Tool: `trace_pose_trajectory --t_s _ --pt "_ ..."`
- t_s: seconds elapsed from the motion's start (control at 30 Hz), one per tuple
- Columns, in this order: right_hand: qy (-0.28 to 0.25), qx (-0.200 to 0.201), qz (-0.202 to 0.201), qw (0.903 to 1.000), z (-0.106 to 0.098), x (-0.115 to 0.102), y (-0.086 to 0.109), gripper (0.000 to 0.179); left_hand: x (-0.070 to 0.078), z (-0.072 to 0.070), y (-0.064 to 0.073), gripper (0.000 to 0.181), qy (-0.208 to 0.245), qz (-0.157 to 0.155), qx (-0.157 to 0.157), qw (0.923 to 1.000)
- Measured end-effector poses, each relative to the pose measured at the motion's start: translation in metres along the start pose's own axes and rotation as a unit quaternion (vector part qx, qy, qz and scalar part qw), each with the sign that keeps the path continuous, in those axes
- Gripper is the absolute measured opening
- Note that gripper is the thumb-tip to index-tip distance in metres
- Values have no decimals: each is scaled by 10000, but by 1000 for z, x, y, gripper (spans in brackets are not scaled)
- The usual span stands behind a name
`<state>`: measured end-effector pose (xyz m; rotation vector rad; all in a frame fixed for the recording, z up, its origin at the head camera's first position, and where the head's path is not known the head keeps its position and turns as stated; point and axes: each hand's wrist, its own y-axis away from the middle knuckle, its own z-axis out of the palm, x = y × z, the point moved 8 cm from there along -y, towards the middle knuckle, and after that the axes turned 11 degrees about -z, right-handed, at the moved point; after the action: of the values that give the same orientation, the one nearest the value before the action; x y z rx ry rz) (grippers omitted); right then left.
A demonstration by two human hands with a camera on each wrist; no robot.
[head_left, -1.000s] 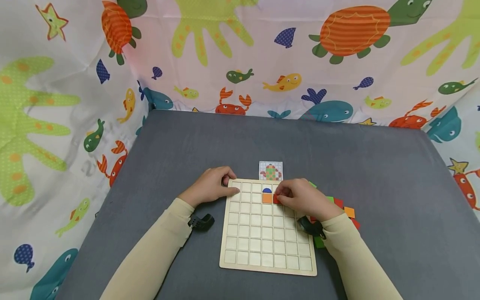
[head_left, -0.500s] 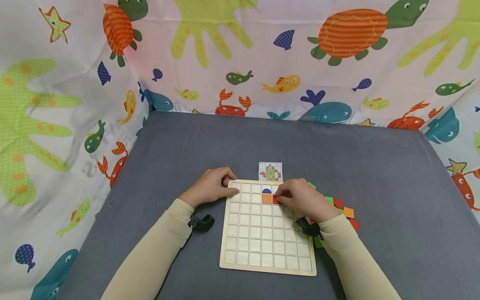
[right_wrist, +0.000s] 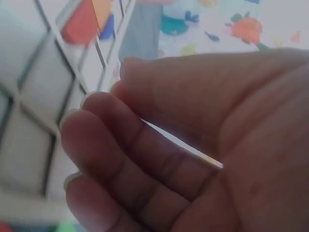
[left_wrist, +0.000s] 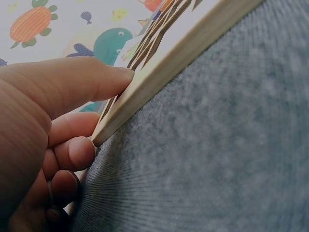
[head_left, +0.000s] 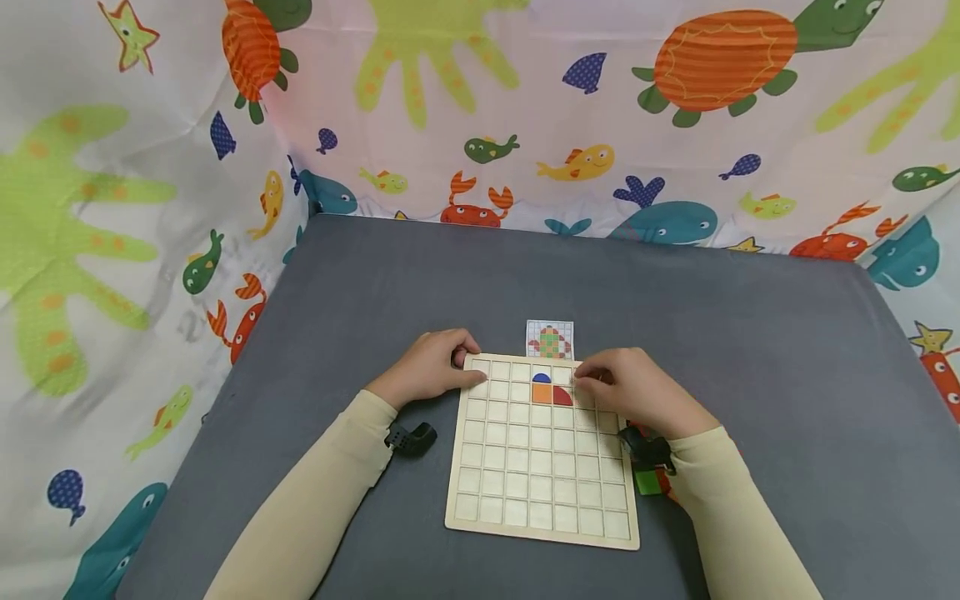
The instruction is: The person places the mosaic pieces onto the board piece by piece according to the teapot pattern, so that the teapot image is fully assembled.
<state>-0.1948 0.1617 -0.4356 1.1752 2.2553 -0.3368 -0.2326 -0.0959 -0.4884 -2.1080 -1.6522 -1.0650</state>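
A pale wooden grid board (head_left: 540, 483) lies before me. In its upper rows sit a blue half-round tile (head_left: 542, 378), an orange square tile (head_left: 542, 393) beneath it, and a red quarter-round tile (head_left: 562, 397) beside the orange one. My left hand (head_left: 431, 367) grips the board's top left corner; the left wrist view shows its thumb (left_wrist: 111, 79) on the rim and fingertips at the edge. My right hand (head_left: 637, 387) hovers over the upper right cells, fingers loosely bent. In the right wrist view nothing shows between its fingers (right_wrist: 91, 140), and the red tile is just beyond.
Behind the board's top edge lies a small card (head_left: 550, 340) with a coloured grid picture. Loose tiles, among them a green one (head_left: 647, 482), lie right of the board, mostly hidden under my right wrist. A printed curtain (head_left: 420, 158) surrounds the grey table (head_left: 375, 275).
My right hand has let go of the red tile and moved a little to the right, uncovering it in its cell. The left hand keeps its grip on the corner. The head view has shifted slightly.
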Motion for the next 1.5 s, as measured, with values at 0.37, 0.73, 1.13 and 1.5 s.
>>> trace_pose_trajectory --t_s 0.37,0.73,1.13,1.5 --pt "239 -86 463 9986 -18 32 35 11 1 1 -3 28 51 -68 -93 9999" --pt "-47 -341 567 9978 -5 48 59 13 3 5 -3 28 48 -115 -101 9999" --pt "163 -221 581 9979 -14 46 58 18 4 2 -3 28 -15 -81 -44 10000" --pt "143 -347 637 9973 -25 23 41 12 1 0 -1 27 27 -117 -60 9999"
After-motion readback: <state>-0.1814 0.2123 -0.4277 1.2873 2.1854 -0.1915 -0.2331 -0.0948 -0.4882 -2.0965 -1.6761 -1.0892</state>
